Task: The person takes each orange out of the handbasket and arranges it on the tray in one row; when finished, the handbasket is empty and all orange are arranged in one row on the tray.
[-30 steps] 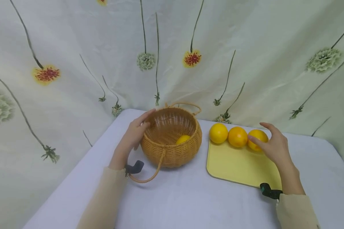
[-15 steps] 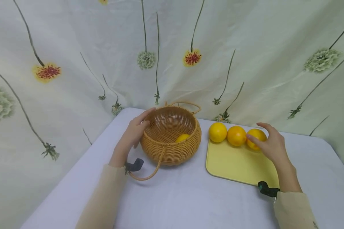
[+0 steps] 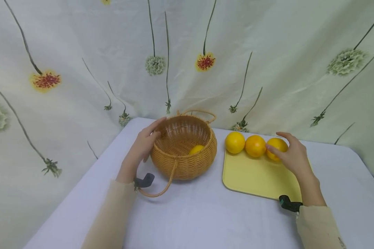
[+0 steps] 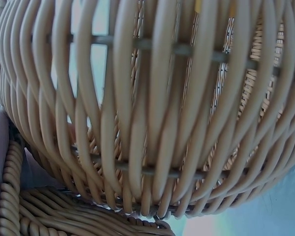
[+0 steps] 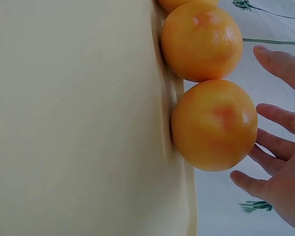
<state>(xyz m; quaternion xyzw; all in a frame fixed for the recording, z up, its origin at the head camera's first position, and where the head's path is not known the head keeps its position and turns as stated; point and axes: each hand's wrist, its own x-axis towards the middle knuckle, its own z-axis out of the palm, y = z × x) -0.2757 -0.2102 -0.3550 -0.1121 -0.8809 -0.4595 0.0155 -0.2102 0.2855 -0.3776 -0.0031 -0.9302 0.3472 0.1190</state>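
My left hand (image 3: 143,140) holds the left rim of a round wicker basket (image 3: 184,166). One round yellow fruit (image 3: 196,149) shows inside the basket. Woven strands of the basket (image 4: 157,108) fill the left wrist view, hiding most of that hand. Along the back edge of a yellow tray (image 3: 258,176) sit three oranges in a row. Around the rightmost orange (image 3: 277,148) my right hand (image 3: 294,154) is spread, thumb in front and a finger behind. In the right wrist view its fingers are apart and fairly straight beside that orange (image 5: 214,125); contact is unclear.
The middle orange (image 3: 255,146) touches its right neighbour, and the left orange (image 3: 235,142) sits beside it. One basket handle (image 3: 157,194) droops toward my left wrist; another (image 3: 199,111) lies at the back. A flower-print curtain (image 3: 180,52) hangs behind the white-covered table (image 3: 187,214).
The view shifts slightly. Both hands keep nearly the same places, the left at the basket rim and the right around the rightmost orange. The fruit and basket stay put.
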